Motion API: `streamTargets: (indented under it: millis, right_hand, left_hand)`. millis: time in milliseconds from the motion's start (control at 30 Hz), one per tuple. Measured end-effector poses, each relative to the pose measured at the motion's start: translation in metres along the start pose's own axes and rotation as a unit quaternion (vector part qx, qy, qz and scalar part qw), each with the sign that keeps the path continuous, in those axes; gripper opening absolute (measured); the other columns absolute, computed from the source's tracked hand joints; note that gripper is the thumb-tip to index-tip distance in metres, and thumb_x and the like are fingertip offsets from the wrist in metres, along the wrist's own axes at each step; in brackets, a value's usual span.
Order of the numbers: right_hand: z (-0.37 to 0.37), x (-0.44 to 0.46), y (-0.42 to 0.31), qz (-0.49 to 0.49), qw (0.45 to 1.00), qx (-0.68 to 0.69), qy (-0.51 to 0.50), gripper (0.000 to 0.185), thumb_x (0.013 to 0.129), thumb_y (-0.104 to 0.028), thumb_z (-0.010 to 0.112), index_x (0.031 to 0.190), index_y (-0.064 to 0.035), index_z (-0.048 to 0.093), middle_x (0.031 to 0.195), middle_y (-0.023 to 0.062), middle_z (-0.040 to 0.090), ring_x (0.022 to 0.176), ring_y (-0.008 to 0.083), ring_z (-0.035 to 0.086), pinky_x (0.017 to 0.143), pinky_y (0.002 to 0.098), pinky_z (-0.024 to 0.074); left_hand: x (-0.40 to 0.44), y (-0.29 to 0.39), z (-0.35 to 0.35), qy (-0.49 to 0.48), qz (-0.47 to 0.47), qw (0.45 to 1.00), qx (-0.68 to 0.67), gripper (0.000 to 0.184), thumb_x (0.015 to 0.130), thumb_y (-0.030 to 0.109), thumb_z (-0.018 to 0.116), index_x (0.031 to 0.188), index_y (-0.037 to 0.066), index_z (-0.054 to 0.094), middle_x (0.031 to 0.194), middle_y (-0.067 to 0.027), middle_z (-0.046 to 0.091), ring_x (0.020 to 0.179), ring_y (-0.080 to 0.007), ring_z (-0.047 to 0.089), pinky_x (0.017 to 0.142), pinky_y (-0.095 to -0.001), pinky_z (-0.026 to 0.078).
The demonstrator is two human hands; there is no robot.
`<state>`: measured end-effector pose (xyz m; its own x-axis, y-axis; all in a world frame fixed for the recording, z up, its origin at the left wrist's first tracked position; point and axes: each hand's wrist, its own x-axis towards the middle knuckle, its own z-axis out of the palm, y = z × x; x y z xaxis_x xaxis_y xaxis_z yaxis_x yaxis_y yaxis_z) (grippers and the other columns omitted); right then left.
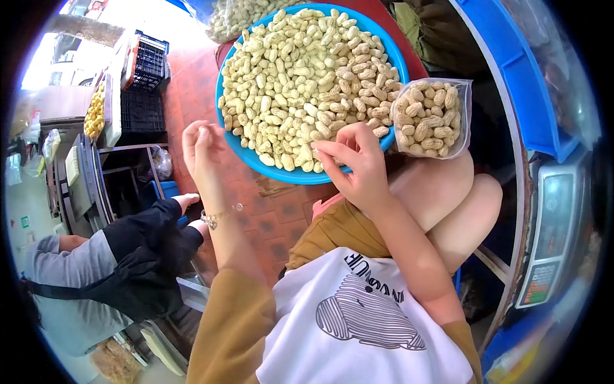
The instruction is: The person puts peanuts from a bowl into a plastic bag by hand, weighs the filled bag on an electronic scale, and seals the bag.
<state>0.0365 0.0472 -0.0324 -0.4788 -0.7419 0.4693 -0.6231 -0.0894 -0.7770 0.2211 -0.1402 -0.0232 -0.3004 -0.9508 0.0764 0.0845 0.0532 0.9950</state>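
A round blue basin (222,131) full of unshelled peanuts (294,77) stands in front of me. My left hand (203,142) is raised just off the basin's left edge, fingers curled together; whether anything is between them is too blurred to tell. Over the near right part of the basin is my right hand (355,163), its thumb and index finger pinched at a tiny pale thing I cannot make out. To the right of the basin, a clear plastic bag (465,115) filled with peanuts rests by my knee.
Another clear bag of peanuts (246,16) lies behind the basin. At the left, a person in grey and black (83,269) is near black crates (144,109) and metal racks. A blue tray edge (534,83) and a scale (553,224) border the right. The floor is red tile (185,83).
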Motion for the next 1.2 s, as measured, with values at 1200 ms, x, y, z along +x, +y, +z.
streamTargets:
  millis: [1200]
  right_hand:
    - [0.017,-0.020,0.003,-0.211,0.971,-0.097,-0.063,0.017,0.065,-0.014,0.065,0.076,-0.0097,0.053,0.070,0.0009,0.048,0.062,0.0161,0.052,0.058,0.0303,0.0411]
  left_hand:
    - [0.065,-0.128,-0.031,-0.010,-0.275,0.958,-0.083,0.032,0.100,0.026,0.047,0.117,0.003,0.060,0.111,-0.0077,0.065,0.092,-0.0167,0.063,0.079,-0.0313,0.050]
